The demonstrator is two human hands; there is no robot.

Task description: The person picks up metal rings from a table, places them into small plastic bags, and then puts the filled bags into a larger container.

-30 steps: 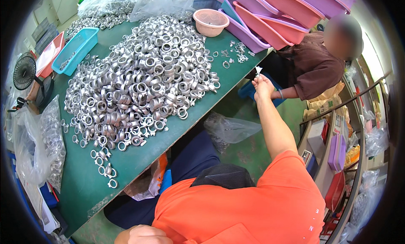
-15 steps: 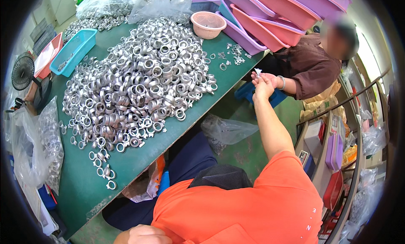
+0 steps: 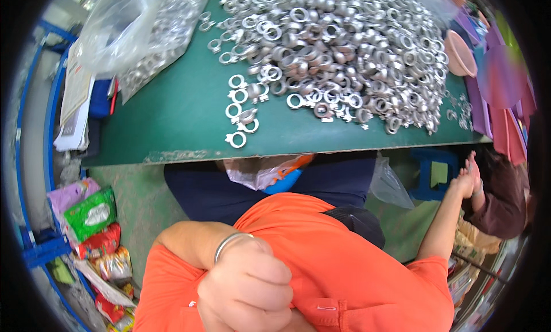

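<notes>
My left hand (image 3: 247,283) is closed in a fist before my chest, with a bracelet at its wrist; the inside of the fist is hidden. Far out to the right, my right hand (image 3: 464,186) has its fingers bunched against a co-worker's hand (image 3: 473,172). What lies between those two hands is too small and hidden to make out. A large heap of silver metal ring clamps (image 3: 344,56) covers much of the green table (image 3: 166,125). Several loose ring clamps (image 3: 236,139) lie at the heap's near left side, apart from both hands.
A clear plastic bag of metal parts (image 3: 163,39) lies at the table's left. A pink bowl (image 3: 459,53) and stacked plastic trays (image 3: 508,128) stand at the right. Below are a blue stool (image 3: 425,177) and a plastic bag (image 3: 390,185). Colourful packets (image 3: 92,214) stand at left.
The view has swung left, showing the table's near edge more level. My left fist has come up from the lower edge to before my chest. My right hand stays at the co-worker's hand.
</notes>
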